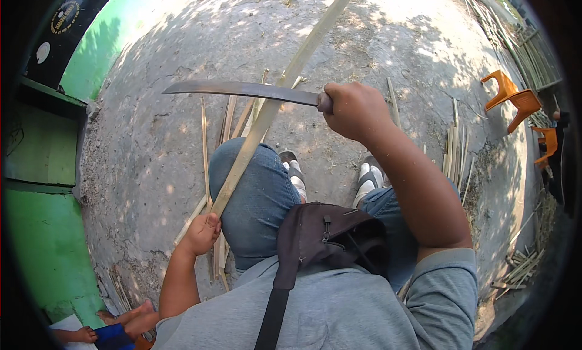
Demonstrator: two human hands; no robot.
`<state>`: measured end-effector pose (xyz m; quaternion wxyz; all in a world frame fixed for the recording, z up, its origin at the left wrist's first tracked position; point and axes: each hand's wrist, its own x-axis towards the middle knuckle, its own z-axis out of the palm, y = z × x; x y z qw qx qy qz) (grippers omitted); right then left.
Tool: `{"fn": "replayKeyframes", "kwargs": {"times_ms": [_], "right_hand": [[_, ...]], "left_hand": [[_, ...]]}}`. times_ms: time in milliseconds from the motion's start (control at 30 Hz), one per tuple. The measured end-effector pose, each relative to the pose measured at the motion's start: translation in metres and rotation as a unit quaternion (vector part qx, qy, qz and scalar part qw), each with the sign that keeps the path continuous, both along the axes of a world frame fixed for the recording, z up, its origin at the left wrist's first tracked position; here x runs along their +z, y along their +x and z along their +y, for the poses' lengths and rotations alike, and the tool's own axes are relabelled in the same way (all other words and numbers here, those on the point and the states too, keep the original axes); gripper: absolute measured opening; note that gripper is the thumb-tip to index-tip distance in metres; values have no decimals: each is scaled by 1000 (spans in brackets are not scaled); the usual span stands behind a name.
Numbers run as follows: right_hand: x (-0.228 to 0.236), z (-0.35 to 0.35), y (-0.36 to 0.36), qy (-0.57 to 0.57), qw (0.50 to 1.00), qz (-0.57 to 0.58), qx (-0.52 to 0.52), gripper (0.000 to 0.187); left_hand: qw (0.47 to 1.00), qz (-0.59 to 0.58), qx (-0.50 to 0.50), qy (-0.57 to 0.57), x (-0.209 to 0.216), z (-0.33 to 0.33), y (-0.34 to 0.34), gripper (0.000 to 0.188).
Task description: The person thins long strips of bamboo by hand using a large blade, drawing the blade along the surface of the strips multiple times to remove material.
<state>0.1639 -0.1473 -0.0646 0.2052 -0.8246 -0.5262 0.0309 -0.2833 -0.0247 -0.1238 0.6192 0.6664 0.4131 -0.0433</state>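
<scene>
My right hand (pixel 356 110) is closed round the handle of a machete (pixel 236 89), a long, slightly curved dark blade pointing left. Low on the left, my left hand (pixel 202 233) grips the near end of a long, pale bamboo strip (pixel 245 153). The strip slants up and away past my bent left knee (pixel 254 192) toward the top of the view. Machete and strip cross in front of me; whether the edge touches or bites into the strip I cannot tell.
Loose bamboo strips (pixel 228 116) lie beyond and beside my left knee. More strips (pixel 452 150) lie to the right. An orange plastic stool (pixel 524 101) is tipped over at the far right. A green wall (pixel 45 247) stands left; another person's legs (pixel 130 316) show at lower left.
</scene>
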Motion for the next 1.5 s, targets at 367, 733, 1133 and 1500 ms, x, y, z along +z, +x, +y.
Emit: {"fn": "replayKeyframes", "kwargs": {"times_ms": [367, 733, 1133, 1500], "right_hand": [[1, -7, 4, 22, 999, 6, 30, 13], [-8, -4, 23, 38, 998, 18, -44, 16], [0, -12, 35, 48, 997, -18, -64, 13], [-7, -16, 63, 39, 996, -16, -84, 24]], "left_hand": [[1000, -7, 0, -1, -10, 2, -7, 62], [999, 15, 0, -30, -4, 3, -10, 61], [996, 9, 2, -84, 0, 5, -12, 59], [999, -8, -14, -30, 13, -2, -6, 62]]}}
